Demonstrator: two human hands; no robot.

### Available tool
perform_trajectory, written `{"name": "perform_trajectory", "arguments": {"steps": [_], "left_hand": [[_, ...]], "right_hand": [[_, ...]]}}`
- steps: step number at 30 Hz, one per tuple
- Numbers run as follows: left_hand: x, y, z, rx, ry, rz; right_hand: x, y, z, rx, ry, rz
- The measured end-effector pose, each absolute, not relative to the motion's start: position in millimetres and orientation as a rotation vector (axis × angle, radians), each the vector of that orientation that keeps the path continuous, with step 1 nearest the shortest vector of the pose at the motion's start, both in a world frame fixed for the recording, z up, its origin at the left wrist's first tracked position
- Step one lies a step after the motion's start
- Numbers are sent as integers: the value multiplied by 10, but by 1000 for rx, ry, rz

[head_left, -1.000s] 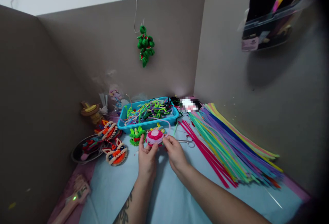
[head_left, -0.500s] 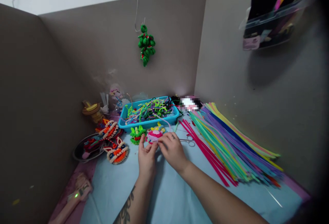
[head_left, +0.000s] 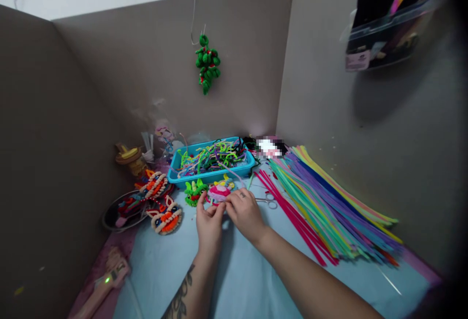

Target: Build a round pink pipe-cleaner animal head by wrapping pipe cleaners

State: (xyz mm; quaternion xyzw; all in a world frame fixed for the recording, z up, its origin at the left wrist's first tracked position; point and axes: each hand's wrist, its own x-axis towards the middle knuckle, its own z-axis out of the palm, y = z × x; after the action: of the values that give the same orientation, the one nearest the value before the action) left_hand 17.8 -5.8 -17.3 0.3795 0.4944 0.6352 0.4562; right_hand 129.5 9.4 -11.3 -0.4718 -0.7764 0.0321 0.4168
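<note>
Both my hands meet over a small pink coiled pipe-cleaner piece (head_left: pixel 220 192) just above the light blue table cover (head_left: pixel 237 280). My left hand (head_left: pixel 209 222) pinches its near left edge with thumb and fingers. My right hand (head_left: pixel 244 214), a ring on one finger, has its fingers closed on the right side of the piece, where a pale lilac pipe cleaner (head_left: pixel 231 171) arcs up and back from it. A green pipe-cleaner figure (head_left: pixel 194 192) and a yellow one (head_left: pixel 225 181) lie just behind the piece.
A blue tray (head_left: pixel 210 175) of tangled pipe cleaners sits behind. Scissors (head_left: pixel 267 202) lie right of my hands, beside a long fan of coloured pipe cleaners (head_left: pixel 329 207). Orange-and-white figures (head_left: pixel 166 216), a dark dish (head_left: pixel 120 214) and a pink glue gun (head_left: pixel 104 285) are left. Cardboard walls enclose the space.
My right hand has moved left and closed onto the pink piece, which dropped slightly and is now partly covered. The left hand has kept its hold.
</note>
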Motion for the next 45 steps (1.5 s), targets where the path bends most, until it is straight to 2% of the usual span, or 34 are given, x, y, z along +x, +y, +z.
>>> {"name": "perform_trajectory", "arguments": {"steps": [9, 21, 34, 41, 45], "left_hand": [[210, -65, -152, 917, 1250, 1603], [185, -54, -199, 773, 1090, 1629], [190, -73, -168, 650, 1020, 1633], [146, -46, -101, 556, 916, 1679], [131, -34, -100, 526, 844, 1711]], "right_hand": [[1286, 107, -123, -1189, -1918, 81], [1333, 211, -156, -1100, -1619, 532], [1333, 219, -180, -1096, -1647, 493], [1334, 105, -118, -1135, -1487, 336], [1296, 72, -118, -1142, -1455, 521]]}}
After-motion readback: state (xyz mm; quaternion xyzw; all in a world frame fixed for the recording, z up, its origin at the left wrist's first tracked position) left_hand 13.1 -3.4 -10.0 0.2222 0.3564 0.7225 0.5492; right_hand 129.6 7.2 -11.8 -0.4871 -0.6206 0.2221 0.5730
